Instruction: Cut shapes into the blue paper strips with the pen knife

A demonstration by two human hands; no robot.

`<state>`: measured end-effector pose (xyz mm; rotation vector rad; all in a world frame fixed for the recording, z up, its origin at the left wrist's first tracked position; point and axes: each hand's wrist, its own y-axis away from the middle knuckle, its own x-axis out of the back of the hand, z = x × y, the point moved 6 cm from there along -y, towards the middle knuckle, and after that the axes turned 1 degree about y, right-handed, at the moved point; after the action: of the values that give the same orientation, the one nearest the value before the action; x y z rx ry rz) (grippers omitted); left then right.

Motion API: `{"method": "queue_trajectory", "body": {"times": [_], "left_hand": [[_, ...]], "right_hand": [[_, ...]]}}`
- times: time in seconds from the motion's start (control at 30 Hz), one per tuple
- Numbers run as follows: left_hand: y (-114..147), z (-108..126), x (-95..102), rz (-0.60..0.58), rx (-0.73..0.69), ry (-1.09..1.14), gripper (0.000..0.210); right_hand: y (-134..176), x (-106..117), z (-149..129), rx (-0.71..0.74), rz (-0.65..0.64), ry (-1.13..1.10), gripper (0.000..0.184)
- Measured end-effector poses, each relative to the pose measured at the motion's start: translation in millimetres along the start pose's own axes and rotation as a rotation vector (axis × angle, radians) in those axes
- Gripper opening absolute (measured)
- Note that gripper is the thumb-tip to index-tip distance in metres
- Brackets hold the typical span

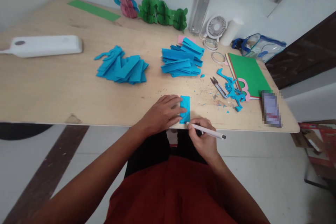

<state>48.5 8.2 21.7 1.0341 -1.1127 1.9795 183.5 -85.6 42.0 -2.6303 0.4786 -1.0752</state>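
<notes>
A small blue paper strip (185, 102) lies at the table's front edge, with faint curved pen lines on it. My left hand (165, 113) rests flat, its outstretched fingers on the strip's left side. My right hand (204, 140) is closed around a white pen (207, 130), whose tip is at the strip's lower end. Beyond my hands are a pile of folded blue paper strips (181, 61) and a pile of blue paper pieces (122, 70). Small scissors (218, 87) lie to the right beside blue paper scraps (232, 89).
Along the back stand pink and green paper ornaments (162, 12), a clear bottle (201, 10) and a small fan (216, 27). Tape rolls (217, 57), green paper sheets (249, 73) and a phone (271, 108) are on the right. A white device (47, 45) lies left.
</notes>
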Motion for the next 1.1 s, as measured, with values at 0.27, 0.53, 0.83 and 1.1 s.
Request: {"method": "queue_trajectory", "body": {"times": [0.27, 0.53, 0.83, 1.1], "left_hand": [[-1, 0, -0.1, -0.020, 0.031, 0.037, 0.026], [1, -1, -2.6, -0.036, 0.032, 0.038, 0.028], [0, -1, -2.8, -0.034, 0.022, 0.041, 0.029], [-1, -1, 0.0, 0.000, 0.017, 0.007, 0.028]], "right_hand": [[-1, 4, 5, -0.014, 0.017, 0.010, 0.011], [-3, 6, 10, -0.041, 0.017, 0.017, 0.011], [-2, 4, 22, -0.128, 0.027, -0.062, 0.007], [-1, 4, 18, -0.167, 0.044, -0.136, 0.009]]}}
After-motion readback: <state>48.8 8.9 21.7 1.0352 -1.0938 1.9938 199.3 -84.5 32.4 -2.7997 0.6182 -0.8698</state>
